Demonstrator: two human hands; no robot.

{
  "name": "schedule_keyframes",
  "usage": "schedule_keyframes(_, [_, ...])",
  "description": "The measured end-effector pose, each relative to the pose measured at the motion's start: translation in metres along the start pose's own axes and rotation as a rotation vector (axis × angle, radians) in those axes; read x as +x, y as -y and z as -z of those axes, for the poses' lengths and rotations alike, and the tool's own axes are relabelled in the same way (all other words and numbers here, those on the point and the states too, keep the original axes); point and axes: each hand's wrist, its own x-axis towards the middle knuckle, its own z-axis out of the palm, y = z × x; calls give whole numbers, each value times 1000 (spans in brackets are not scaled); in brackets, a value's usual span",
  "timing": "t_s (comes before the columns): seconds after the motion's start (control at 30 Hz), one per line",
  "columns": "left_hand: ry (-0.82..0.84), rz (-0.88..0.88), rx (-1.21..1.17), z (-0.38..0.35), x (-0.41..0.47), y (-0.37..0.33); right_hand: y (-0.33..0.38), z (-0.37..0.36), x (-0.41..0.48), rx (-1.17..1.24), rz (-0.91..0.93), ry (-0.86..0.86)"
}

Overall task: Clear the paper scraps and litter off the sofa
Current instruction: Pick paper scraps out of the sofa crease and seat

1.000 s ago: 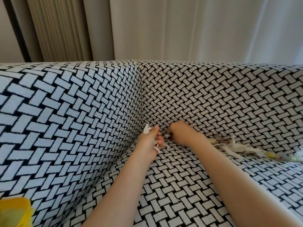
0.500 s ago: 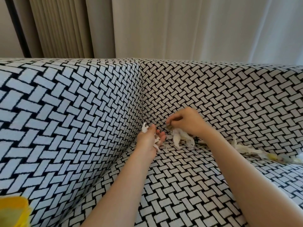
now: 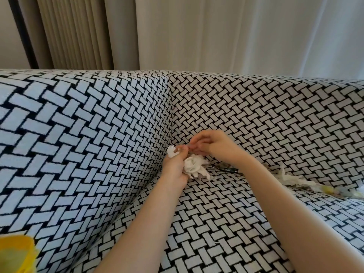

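Observed at the inner corner of the sofa [image 3: 256, 223], where the arm meets the backrest: collection of scraps is under way and only partly done. The left hand [image 3: 174, 168] sits low over the seat with its fingers [image 3: 178, 149] curled round a crumpled paper wad [image 3: 194, 166]. One white tuft pokes out above the thumb and the bulk bulges from the palm side, just above the cushion. The right hand [image 3: 214, 147] is directly beside it, its fingers bent and drawn together against the left thumb. Whether they pinch a scrap cannot be told from here, as the tips are blurred and overlap. Outstanding litter: a torn paper strip [image 3: 291, 177] lies in the crease between seat and backrest, to the right of the right forearm, with yellow bits [image 3: 328, 189] further along the same crease. A yellow object [image 3: 16, 253] shows at the lower left, nature undetermined. Judgement: the step in hand is gathering small pieces into the left fist. The next move likely calls for the right hand to reach along the crease for the strip while the left keeps a firm hold, since the wad looks loose and may shed pieces.
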Motion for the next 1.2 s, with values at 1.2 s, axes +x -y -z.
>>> schedule_keyframes(1.2, [-153,-200,250,10,-4,-5,-19,-7,17,-134,-170,-249])
